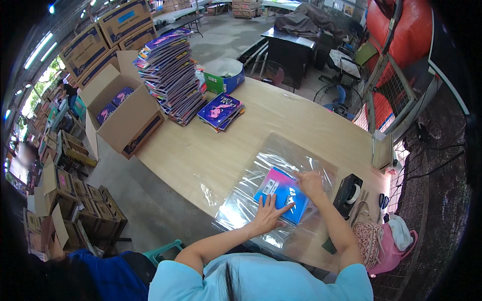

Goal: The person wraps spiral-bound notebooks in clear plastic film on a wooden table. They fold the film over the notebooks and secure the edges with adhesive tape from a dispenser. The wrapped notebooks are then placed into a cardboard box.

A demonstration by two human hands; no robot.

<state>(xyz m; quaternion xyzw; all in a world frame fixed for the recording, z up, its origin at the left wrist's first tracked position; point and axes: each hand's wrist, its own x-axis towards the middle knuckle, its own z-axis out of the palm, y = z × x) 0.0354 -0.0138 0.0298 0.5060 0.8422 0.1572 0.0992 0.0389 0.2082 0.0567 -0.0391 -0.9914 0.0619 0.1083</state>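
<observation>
A blue and pink spiral notebook (277,187) with a white label lies on a stack of clear plastic sheets (236,200) near me on the table. Spread fingers of my left hand (268,214) rest flat on its lower left part, by the spiral edge. At the notebook's upper right corner is my right hand (311,184), its fingers curled together and the index finger reaching to the edge. Whatever those fingers pinch, if anything, is too small to make out.
A tall stack of spiral notebooks (168,75) stands at the far left beside an open carton (131,120). Nearby are a small notebook pile (221,111) and a green box (223,80). A black tape dispenser (347,193), scissors (383,201) and a pink bag (394,246) are on my right.
</observation>
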